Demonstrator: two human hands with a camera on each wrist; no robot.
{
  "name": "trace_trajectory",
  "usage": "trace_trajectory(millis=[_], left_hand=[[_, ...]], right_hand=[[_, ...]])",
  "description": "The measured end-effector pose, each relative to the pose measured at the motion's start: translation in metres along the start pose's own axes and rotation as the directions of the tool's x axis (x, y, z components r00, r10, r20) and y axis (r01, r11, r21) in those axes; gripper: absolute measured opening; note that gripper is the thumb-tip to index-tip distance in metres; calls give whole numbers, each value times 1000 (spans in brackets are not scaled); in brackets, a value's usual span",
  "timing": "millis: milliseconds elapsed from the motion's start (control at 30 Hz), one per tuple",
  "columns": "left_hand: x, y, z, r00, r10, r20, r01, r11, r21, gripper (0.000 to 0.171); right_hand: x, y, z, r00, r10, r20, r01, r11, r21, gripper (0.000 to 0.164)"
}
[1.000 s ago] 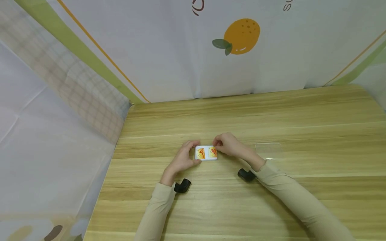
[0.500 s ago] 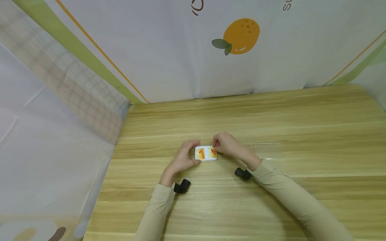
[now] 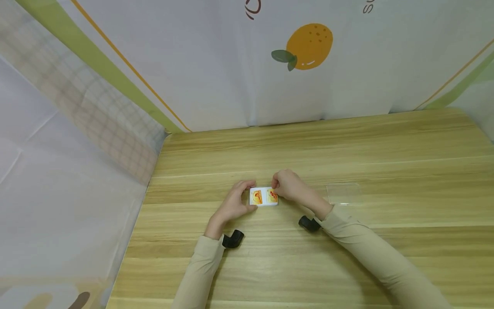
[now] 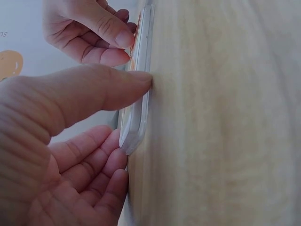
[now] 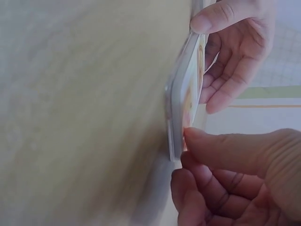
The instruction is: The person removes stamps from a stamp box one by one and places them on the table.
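Note:
A stack of white cards [image 3: 263, 197] with orange-yellow pictures lies flat in a clear plastic case [image 4: 140, 117] on the table, at the middle of the head view. My left hand [image 3: 232, 204] holds the case at its left end, thumb on the near long side and fingers round the far side. At the opposite end, my right hand [image 3: 290, 186] has its thumb on the top card and a bent forefinger by the end edge, pinching at the far right corner. In the right wrist view that thumb [image 5: 225, 148] touches the printed face. The fingertips beneath are partly hidden.
A clear, thin plastic lid [image 3: 343, 194] lies on the wooden table [image 3: 293, 266], right of the cards and beyond the right wrist. Black camera mounts [image 3: 233, 239] sit at both wrists. A printed cloth [image 3: 216, 68] hangs behind the table and along its left side.
The right wrist and forearm have shifted slightly to the left, with the fingers staying at the card corner. The left hand and the case have stayed in place.

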State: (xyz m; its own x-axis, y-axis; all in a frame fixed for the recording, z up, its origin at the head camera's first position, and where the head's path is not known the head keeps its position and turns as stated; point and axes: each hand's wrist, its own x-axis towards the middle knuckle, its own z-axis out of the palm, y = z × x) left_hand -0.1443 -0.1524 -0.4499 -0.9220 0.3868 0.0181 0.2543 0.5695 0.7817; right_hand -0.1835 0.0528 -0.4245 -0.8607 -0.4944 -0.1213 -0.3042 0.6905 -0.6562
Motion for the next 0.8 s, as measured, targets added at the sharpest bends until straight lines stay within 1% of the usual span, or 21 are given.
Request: trace_trajectory(millis=[233,400,800], left_hand=[[-1,1,0,1000,11,-9,-11,1000,-9,65],[-1,2,-1,1000,14,-5,-14,1000,-4,65],[-1,1,0,1000,0,-4,0,1000,-2,66]], right_hand=[[-1,-2,-1,1000,-15,-16,14,999,-35,11],[-2,-2,0,1000,-16,-27,15,998,-55,9],[-4,-6,3,998,2,-57,-6,998,-64,9]])
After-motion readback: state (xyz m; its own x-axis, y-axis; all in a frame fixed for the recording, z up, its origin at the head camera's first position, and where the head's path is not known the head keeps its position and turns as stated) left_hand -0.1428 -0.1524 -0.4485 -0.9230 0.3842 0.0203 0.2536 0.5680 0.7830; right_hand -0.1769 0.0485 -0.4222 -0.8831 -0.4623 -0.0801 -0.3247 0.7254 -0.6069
